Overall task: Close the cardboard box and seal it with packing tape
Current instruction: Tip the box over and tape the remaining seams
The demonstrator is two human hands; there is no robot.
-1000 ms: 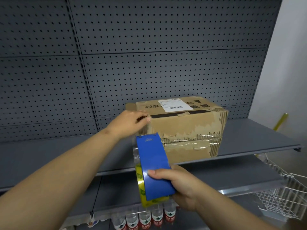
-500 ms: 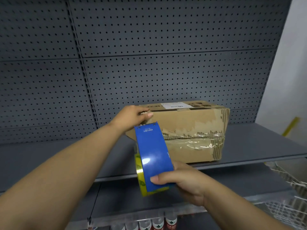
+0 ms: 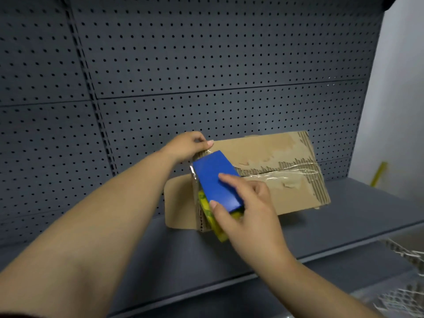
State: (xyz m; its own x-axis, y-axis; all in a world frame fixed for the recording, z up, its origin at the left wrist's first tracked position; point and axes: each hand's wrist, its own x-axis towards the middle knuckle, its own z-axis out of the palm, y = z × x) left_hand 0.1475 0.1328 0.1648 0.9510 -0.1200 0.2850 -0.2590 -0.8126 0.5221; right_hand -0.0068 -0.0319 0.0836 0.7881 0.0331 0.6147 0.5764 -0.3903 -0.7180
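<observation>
From the head camera, my left hand (image 3: 187, 144) reaches out to the top near corner of the cardboard box (image 3: 270, 171), my fingers (image 3: 207, 143) narrowed into a pinch on the end of the clear tape (image 3: 193, 173) right at that corner. The box sits on the grey shelf (image 3: 160, 260), toward its back edge and right of the middle, close against the pegboard wall (image 3: 206, 65). The box looks tipped, its right end higher than the corner nearest me. One loose flap (image 3: 180, 203) sticks out flat to the left, beside the box's corrugated end. The front face is scuffed, with torn paper showing the ribbing and an old strip of shiny tape running across it.

My right hand (image 3: 250, 216) holds the tape dispenser (image 3: 216, 181), its blue cover facing me, pressed up against the box's near corner. My thumb lies along its lower edge and my forefinger rests across the blue face, so these fingers are wrapped on the dispenser. A yellow roll (image 3: 214, 222) shows under the cover, just beside my thumb. A stretch of clear tape runs from the dispenser's top up to my left pinch.

At the lower right corner, past the shelf's front edge, a white wire basket (image 3: 403, 288) shows, blurred.
</observation>
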